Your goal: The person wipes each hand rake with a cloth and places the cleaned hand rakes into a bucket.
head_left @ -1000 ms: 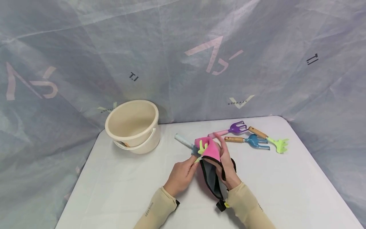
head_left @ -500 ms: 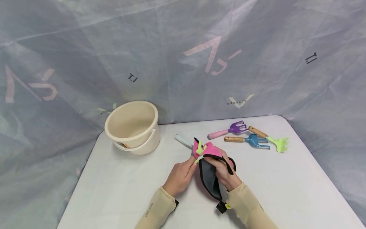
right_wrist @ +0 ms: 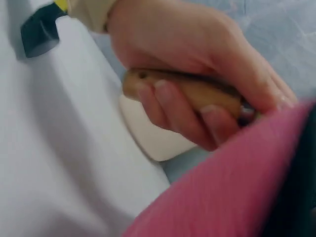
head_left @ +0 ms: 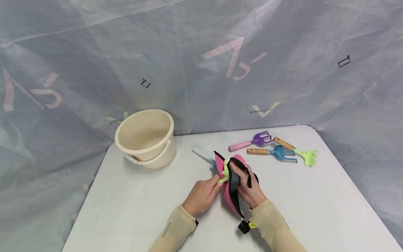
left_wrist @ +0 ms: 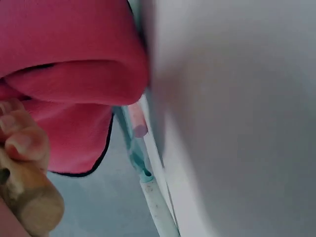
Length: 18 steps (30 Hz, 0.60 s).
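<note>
My left hand (head_left: 201,196) grips the wooden handle (right_wrist: 197,96) of a small hand rake. Its lime-green pronged head (head_left: 225,172) lies against a pink cloth (head_left: 231,197) with a grey reverse side and black edging. On the cloth's other side, my right hand (head_left: 252,190) holds a bunched fold of it with curled fingers. Folds hide part of the rake's head. The handle's round butt (left_wrist: 43,212) sticks out in the left wrist view. Behind the cloth lies a blue-headed garden tool with a pale handle (head_left: 200,152), its head partly covered.
Two nested cream buckets (head_left: 145,134) stand at the back left. At the back right lie a purple fork (head_left: 260,139), a blue fork (head_left: 279,153) and a lime-green rake (head_left: 308,156). A grey patterned sheet (head_left: 189,87) hangs behind the white table (head_left: 135,210).
My right hand has drawn the cloth's upper fold up and over, so its black edge now stands beside the rake's head. My left hand has shifted slightly right.
</note>
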{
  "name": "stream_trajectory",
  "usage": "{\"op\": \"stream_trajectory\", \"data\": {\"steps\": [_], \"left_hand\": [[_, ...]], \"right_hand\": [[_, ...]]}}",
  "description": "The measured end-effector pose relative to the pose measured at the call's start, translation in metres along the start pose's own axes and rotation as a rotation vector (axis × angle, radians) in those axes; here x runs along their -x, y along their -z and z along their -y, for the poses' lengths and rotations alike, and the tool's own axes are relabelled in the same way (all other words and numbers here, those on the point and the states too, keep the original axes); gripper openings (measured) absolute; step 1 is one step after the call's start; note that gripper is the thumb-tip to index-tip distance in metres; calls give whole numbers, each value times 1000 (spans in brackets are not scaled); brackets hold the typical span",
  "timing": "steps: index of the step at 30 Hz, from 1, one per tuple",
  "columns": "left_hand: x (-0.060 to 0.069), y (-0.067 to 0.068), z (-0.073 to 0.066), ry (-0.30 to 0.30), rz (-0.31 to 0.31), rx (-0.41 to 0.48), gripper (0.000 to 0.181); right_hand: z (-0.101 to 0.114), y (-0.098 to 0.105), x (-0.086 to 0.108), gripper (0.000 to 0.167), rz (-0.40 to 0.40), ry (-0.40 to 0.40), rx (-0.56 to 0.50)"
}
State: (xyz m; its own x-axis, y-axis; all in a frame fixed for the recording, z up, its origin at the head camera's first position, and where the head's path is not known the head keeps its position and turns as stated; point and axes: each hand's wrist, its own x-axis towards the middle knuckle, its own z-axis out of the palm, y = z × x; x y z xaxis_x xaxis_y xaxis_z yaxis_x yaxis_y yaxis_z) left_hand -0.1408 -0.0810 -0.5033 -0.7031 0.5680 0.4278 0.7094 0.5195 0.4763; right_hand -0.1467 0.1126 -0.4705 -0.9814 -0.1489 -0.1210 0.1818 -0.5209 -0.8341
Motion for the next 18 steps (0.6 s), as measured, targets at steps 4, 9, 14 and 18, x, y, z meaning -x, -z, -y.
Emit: {"op": "stream_trajectory", "data": {"steps": [4, 9, 14, 18], "left_hand": [[0, -4, -1, 5, 14, 30, 15], [1, -2, 2, -3, 40, 58, 13], [3, 7, 10, 21, 73, 106, 12], [3, 14, 17, 22, 110, 149, 12]], "right_hand": [[1, -1, -4, 48, -155, -70, 88], [-2, -3, -9, 70, -225, -88, 109], [-15, -11, -9, 38, -327, 179, 313], [-26, -12, -7, 25, -387, 503, 567]]}}
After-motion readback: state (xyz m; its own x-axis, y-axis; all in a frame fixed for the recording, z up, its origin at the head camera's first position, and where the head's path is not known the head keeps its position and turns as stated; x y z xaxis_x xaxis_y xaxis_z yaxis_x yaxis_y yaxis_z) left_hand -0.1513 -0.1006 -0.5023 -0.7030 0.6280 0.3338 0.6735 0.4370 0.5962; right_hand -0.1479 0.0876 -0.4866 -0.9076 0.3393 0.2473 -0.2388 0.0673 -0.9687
